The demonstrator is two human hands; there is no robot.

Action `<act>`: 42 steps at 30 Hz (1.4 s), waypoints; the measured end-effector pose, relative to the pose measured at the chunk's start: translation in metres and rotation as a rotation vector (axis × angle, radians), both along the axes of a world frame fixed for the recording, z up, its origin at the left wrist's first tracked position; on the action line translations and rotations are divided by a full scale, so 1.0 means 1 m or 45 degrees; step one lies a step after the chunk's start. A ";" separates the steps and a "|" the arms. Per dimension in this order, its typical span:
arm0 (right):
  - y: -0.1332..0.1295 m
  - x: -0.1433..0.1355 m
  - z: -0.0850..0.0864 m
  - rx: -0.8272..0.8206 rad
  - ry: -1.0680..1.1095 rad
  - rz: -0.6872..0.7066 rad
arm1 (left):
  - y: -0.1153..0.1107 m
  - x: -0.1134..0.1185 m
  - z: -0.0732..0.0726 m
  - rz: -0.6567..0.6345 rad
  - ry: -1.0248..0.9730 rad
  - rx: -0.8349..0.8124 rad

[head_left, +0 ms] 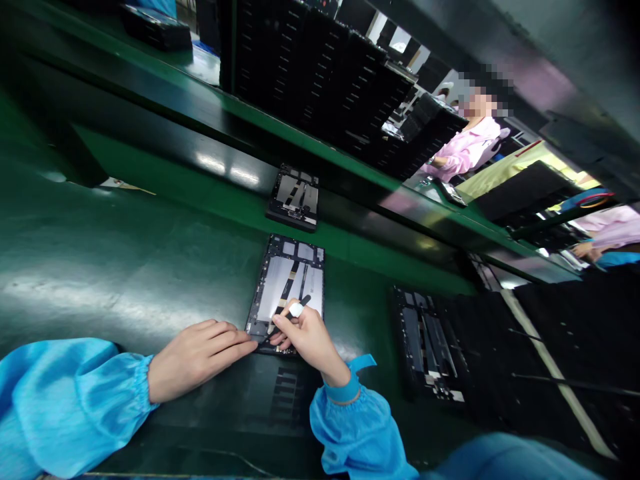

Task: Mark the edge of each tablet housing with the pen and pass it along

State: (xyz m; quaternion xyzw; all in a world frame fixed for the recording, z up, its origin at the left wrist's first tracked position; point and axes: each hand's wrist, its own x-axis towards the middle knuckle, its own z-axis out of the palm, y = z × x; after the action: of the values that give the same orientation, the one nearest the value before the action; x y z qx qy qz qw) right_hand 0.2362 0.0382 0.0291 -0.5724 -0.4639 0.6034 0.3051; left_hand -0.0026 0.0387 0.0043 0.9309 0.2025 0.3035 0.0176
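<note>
In front of me an opened tablet (311, 283) lies on the green bench, its silvery battery area and dark flat cables exposed. My right hand (311, 337) is closed around a thin black stick-like tool (274, 333). The tool's lower end points at the tablet's lower left corner; its exact kind is unclear. Something small and white shows by that hand's fingers. My left hand (203, 353) lies flat with fingers stretched out, their tips at the same corner. A blue wrist strap (345, 388) circles my right wrist.
Another opened tablet unit (295, 197) lies beyond, below the shelf edge. More opened units (425, 340) and dark panels (565, 333) are at right. Tall black stacks (320, 80) fill the shelf above. A person in a pink top (470, 150) is across the bench.
</note>
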 end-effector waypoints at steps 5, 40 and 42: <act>-0.001 0.001 -0.003 0.007 0.016 0.001 | -0.001 -0.004 -0.007 -0.026 0.030 -0.027; -0.029 0.021 -0.004 0.274 -0.116 -0.199 | -0.001 0.000 -0.014 0.027 0.105 0.014; -0.029 0.021 -0.005 0.277 -0.116 -0.195 | -0.002 0.000 -0.017 0.033 0.122 0.015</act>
State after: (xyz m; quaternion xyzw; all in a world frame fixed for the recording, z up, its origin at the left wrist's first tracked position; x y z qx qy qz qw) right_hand 0.2569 0.0096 0.0241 -0.5965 -0.4949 0.4979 0.3891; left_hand -0.0029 0.0366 -0.0132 0.9418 0.2134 0.2599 -0.0015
